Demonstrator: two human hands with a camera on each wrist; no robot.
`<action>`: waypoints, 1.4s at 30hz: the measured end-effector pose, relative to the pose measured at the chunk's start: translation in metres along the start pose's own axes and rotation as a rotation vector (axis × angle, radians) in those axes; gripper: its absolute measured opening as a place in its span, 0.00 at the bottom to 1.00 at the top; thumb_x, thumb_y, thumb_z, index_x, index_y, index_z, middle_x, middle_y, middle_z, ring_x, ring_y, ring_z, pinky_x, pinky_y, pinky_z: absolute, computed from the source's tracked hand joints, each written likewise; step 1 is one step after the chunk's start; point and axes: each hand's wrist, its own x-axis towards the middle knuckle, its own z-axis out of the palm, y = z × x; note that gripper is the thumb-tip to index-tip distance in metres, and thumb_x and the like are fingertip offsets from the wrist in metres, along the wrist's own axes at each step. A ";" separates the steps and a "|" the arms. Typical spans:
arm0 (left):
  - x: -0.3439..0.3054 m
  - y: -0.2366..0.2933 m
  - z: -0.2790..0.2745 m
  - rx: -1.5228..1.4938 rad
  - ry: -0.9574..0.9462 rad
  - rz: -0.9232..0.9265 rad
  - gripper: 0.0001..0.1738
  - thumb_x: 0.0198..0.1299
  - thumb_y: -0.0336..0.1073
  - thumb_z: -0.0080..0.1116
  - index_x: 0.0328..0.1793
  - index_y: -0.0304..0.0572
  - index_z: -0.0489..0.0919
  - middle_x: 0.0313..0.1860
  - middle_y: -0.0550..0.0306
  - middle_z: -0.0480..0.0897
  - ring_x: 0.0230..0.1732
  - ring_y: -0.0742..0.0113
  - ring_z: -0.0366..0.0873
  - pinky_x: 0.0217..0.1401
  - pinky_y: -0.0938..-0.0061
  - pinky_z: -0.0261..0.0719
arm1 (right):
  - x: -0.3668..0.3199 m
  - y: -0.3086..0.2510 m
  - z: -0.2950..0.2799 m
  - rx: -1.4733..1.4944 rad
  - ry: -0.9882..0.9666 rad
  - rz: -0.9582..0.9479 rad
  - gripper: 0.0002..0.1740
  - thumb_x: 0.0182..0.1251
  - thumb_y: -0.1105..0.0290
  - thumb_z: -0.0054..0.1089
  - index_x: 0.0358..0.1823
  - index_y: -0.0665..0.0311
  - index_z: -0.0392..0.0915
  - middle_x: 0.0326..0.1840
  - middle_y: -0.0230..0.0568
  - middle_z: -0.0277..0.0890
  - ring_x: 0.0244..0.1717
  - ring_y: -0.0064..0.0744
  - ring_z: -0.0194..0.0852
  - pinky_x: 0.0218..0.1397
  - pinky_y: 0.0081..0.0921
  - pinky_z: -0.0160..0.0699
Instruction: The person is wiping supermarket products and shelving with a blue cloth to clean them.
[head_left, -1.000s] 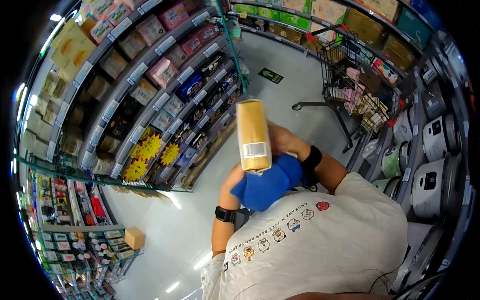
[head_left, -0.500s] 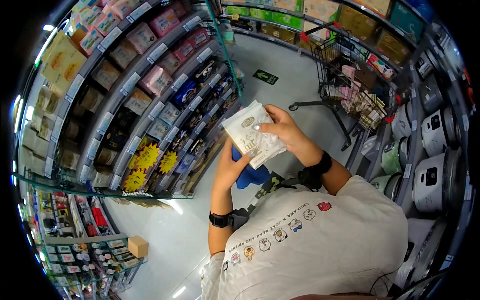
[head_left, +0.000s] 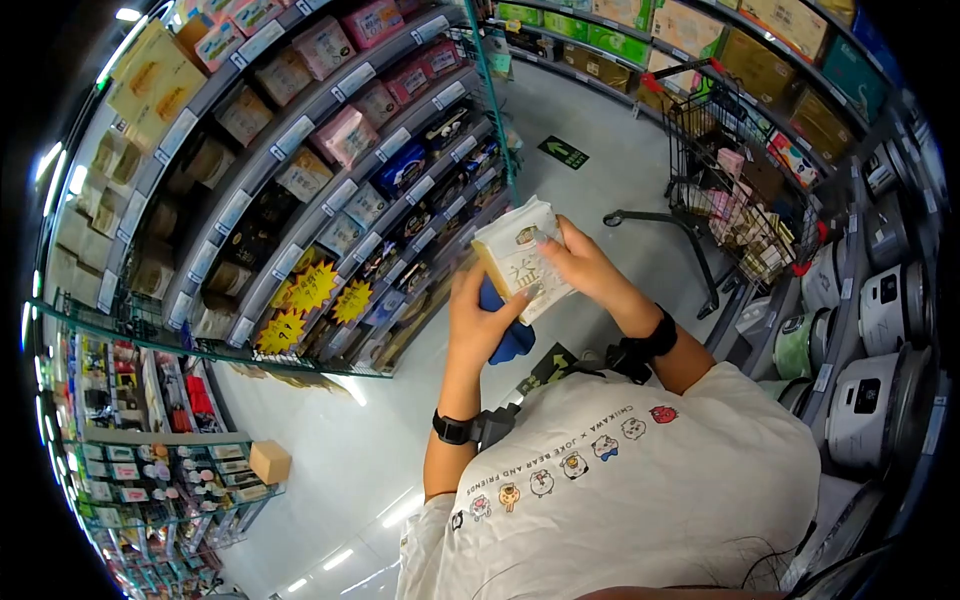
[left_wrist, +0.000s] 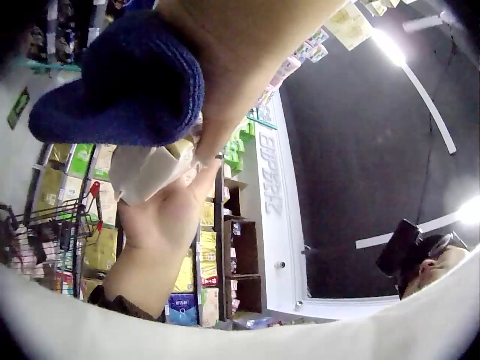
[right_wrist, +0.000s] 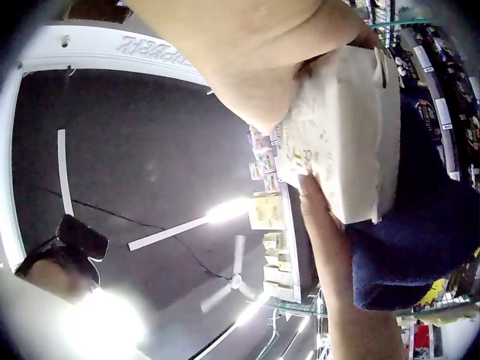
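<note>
A white soft pack (head_left: 528, 262) with gold print and a gold side is tilted up in front of the chest. My left hand (head_left: 482, 318) grips its lower left edge, thumb on the printed face. From the other side my right hand (head_left: 588, 268) holds the upper right edge, its thumb lying across the print. Dark blue terry cloth (head_left: 512, 343) hangs behind and below the pack, by the left hand; the left wrist view shows the cloth (left_wrist: 120, 86) as a thick fold. The right wrist view shows the pack (right_wrist: 349, 135) between both hands. The fingers behind it are mostly hidden.
A black shopping cart (head_left: 735, 190) with red corners and several goods stands ahead to the right. Shelves of packaged goods (head_left: 345, 137) run along the left. Rice cookers (head_left: 865, 410) line the right shelf. A cardboard box (head_left: 269, 462) sits at the lower left.
The pack turned from its narrow barcode side to its printed face, and both thumbs came onto that face. Since half a second ago, pack and hands have shifted slightly right in view.
</note>
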 end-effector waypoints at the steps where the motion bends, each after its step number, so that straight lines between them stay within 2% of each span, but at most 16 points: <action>1: 0.000 0.004 -0.001 0.011 -0.004 0.026 0.31 0.42 0.36 0.68 0.56 0.41 0.75 0.41 0.49 0.73 0.44 0.57 0.72 0.49 0.69 0.70 | 0.002 0.001 0.001 0.031 0.018 -0.032 0.22 0.68 0.63 0.51 0.58 0.68 0.64 0.47 0.39 0.74 0.46 0.26 0.75 0.48 0.24 0.74; 4: 0.002 0.012 -0.003 -0.020 -0.015 0.142 0.32 0.40 0.36 0.68 0.57 0.42 0.74 0.40 0.50 0.74 0.43 0.57 0.73 0.48 0.69 0.71 | 0.005 -0.003 -0.007 0.352 -0.061 0.234 0.22 0.69 0.60 0.51 0.60 0.64 0.64 0.47 0.37 0.75 0.47 0.26 0.75 0.50 0.24 0.75; 7: 0.000 0.030 -0.007 -0.063 -0.110 0.204 0.33 0.42 0.37 0.67 0.58 0.39 0.73 0.44 0.49 0.76 0.46 0.57 0.74 0.52 0.69 0.70 | 0.004 -0.011 -0.009 0.887 -0.108 0.507 0.25 0.68 0.54 0.50 0.61 0.60 0.65 0.48 0.34 0.75 0.47 0.26 0.76 0.50 0.24 0.76; 10: -0.002 0.042 -0.008 -0.106 -0.215 0.219 0.33 0.45 0.37 0.64 0.61 0.38 0.71 0.53 0.48 0.76 0.53 0.57 0.74 0.59 0.68 0.68 | 0.002 0.050 -0.024 1.018 -0.187 0.441 0.25 0.69 0.52 0.47 0.61 0.58 0.66 0.51 0.34 0.75 0.49 0.28 0.76 0.50 0.28 0.77; 11: -0.003 0.041 -0.006 -0.123 -0.216 0.216 0.33 0.45 0.36 0.63 0.61 0.37 0.71 0.54 0.48 0.76 0.54 0.58 0.74 0.60 0.68 0.67 | 0.002 0.070 -0.020 1.016 -0.142 0.449 0.25 0.70 0.51 0.42 0.61 0.58 0.66 0.53 0.36 0.74 0.50 0.31 0.75 0.51 0.31 0.77; 13: -0.005 0.040 -0.005 -0.170 -0.232 0.169 0.33 0.46 0.34 0.62 0.62 0.36 0.71 0.58 0.47 0.74 0.58 0.59 0.72 0.63 0.68 0.65 | 0.001 0.072 -0.008 1.077 -0.109 0.504 0.26 0.71 0.50 0.36 0.62 0.58 0.65 0.56 0.40 0.72 0.53 0.35 0.74 0.53 0.35 0.76; 16: -0.006 0.043 -0.005 -0.179 -0.306 0.147 0.32 0.45 0.33 0.62 0.62 0.36 0.71 0.58 0.47 0.75 0.57 0.59 0.72 0.62 0.68 0.65 | -0.008 0.042 -0.002 1.199 -0.224 0.518 0.28 0.72 0.48 0.29 0.63 0.59 0.64 0.58 0.42 0.71 0.55 0.39 0.73 0.57 0.38 0.74; 18: -0.006 0.044 -0.006 -0.145 -0.322 0.147 0.32 0.45 0.31 0.62 0.61 0.36 0.71 0.56 0.47 0.75 0.57 0.60 0.72 0.62 0.68 0.66 | -0.010 0.039 -0.001 1.212 -0.296 0.466 0.28 0.72 0.48 0.30 0.63 0.58 0.64 0.58 0.42 0.71 0.55 0.39 0.73 0.57 0.39 0.74; 21: -0.006 0.040 -0.003 -0.153 -0.311 0.134 0.32 0.45 0.30 0.62 0.62 0.36 0.70 0.55 0.47 0.76 0.55 0.60 0.74 0.59 0.69 0.68 | -0.008 0.051 -0.003 1.190 -0.161 0.584 0.26 0.72 0.48 0.32 0.60 0.57 0.67 0.55 0.40 0.73 0.52 0.36 0.75 0.53 0.36 0.77; 24: -0.006 0.035 0.001 -0.103 -0.257 0.121 0.32 0.45 0.30 0.63 0.61 0.36 0.70 0.51 0.46 0.78 0.50 0.61 0.77 0.55 0.70 0.72 | -0.005 0.040 -0.012 1.177 -0.112 0.445 0.25 0.71 0.47 0.36 0.56 0.55 0.70 0.51 0.36 0.75 0.48 0.31 0.77 0.48 0.32 0.79; 25: -0.006 0.034 0.001 -0.047 -0.257 0.087 0.32 0.45 0.30 0.63 0.60 0.36 0.70 0.49 0.46 0.79 0.48 0.62 0.78 0.54 0.71 0.73 | -0.001 0.027 -0.002 0.947 0.031 0.415 0.24 0.70 0.46 0.38 0.52 0.55 0.72 0.45 0.34 0.78 0.41 0.25 0.79 0.42 0.28 0.80; 28: -0.008 0.026 0.005 0.009 -0.234 0.086 0.31 0.44 0.31 0.64 0.58 0.35 0.70 0.43 0.47 0.81 0.44 0.63 0.80 0.51 0.71 0.75 | 0.002 0.027 0.000 0.751 0.074 0.415 0.25 0.71 0.45 0.37 0.50 0.57 0.73 0.42 0.34 0.78 0.37 0.24 0.80 0.40 0.24 0.80; 35: -0.012 0.028 0.003 -0.007 -0.220 0.060 0.30 0.44 0.31 0.65 0.57 0.35 0.70 0.42 0.48 0.81 0.43 0.65 0.80 0.50 0.71 0.74 | 0.000 0.020 0.003 0.660 0.081 0.449 0.26 0.71 0.46 0.35 0.50 0.58 0.72 0.43 0.35 0.77 0.40 0.23 0.78 0.44 0.23 0.78; 39: -0.014 0.024 -0.005 0.031 -0.211 0.099 0.32 0.42 0.36 0.66 0.57 0.35 0.71 0.45 0.41 0.79 0.46 0.50 0.79 0.51 0.67 0.74 | 0.002 0.013 0.013 0.554 0.096 0.424 0.25 0.72 0.47 0.34 0.52 0.59 0.70 0.44 0.35 0.76 0.41 0.23 0.77 0.46 0.22 0.77; 41: -0.019 0.021 -0.010 0.071 -0.212 0.090 0.32 0.43 0.37 0.66 0.56 0.35 0.71 0.43 0.40 0.79 0.43 0.48 0.79 0.48 0.66 0.74 | 0.003 0.028 0.013 0.484 0.084 0.348 0.23 0.73 0.51 0.36 0.53 0.61 0.69 0.44 0.36 0.76 0.41 0.22 0.76 0.45 0.21 0.77; 42: -0.022 0.016 -0.014 0.090 -0.223 0.070 0.31 0.43 0.38 0.65 0.56 0.35 0.72 0.43 0.40 0.79 0.43 0.47 0.79 0.47 0.66 0.75 | 0.006 0.045 0.013 0.467 0.110 0.332 0.19 0.73 0.54 0.38 0.48 0.61 0.70 0.40 0.35 0.75 0.38 0.22 0.76 0.41 0.20 0.77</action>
